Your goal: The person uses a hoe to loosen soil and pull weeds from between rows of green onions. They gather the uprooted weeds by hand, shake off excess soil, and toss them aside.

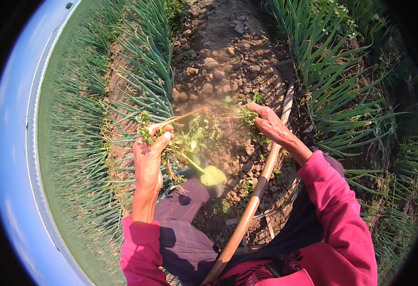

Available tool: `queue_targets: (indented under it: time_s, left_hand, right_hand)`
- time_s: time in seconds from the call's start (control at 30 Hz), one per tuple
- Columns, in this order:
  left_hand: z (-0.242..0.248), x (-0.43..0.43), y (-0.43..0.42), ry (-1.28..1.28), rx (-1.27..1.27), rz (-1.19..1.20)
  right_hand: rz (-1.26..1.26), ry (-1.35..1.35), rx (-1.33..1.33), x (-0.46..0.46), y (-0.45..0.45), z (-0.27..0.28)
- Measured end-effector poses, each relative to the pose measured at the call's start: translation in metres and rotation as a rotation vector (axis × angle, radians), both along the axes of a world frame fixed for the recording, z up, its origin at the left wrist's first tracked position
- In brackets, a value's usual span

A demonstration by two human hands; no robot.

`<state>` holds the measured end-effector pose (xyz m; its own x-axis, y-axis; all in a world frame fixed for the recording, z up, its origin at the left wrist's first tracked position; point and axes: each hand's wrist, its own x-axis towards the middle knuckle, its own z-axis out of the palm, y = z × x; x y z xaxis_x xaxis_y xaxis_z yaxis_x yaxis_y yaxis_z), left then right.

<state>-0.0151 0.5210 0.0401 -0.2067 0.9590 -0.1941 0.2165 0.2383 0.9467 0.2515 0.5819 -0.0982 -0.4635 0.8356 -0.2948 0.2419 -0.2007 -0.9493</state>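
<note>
My left hand (149, 153) grips a bunch of uprooted green weeds (175, 144), its thumb pressed over the stems. From the bunch hang thin roots and one long pale stalk ending in a broad round leaf (213, 176). Farther right, my right hand (270, 123) pinches a small leafy weed (247, 116) with fine stringy roots trailing towards the left. A hazy bright patch blurs the space between both hands. Beneath my right wrist passes the wooden handle of a hoe (253, 202), which slants from my lap up to a dark blade (285, 69) on the soil.
Cloddy brown soil (226, 68) forms a furrow between a left row of green onions (146, 57) and a right row (316, 60). My bent left knee (191, 200) is low in the furrow. Thin wooden slats (269, 226) show between my legs. More onion rows stretch leftward.
</note>
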Motion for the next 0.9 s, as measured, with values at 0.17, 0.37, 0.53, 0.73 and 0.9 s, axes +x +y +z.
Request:
queue_targets:
  time_s: [0.17, 0.37, 0.53, 0.73, 0.9]
  left_hand:
    - [-0.002, 0.0, -0.002, -0.039, -0.054, 0.0]
    - [-0.011, 0.011, 0.0, 0.078, -0.14, -0.14]
    - [-0.01, 0.033, 0.003, 0.202, -0.057, -0.346]
    - [-0.005, 0.037, -0.002, 0.435, -0.083, -0.508]
    - [-0.007, 0.056, 0.003, 0.524, -0.08, -0.544]
  right_hand:
    - [0.043, 0.202, -0.035, -0.012, 0.008, -0.009]
    - [0.096, 0.273, 0.072, -0.022, 0.01, -0.092]
    - [0.071, 0.165, 0.454, -0.034, 0.005, -0.121]
    - [-0.074, 0.542, -0.388, -0.043, -0.011, -0.035]
    - [-0.147, 0.762, -0.659, -0.039, -0.018, -0.013]
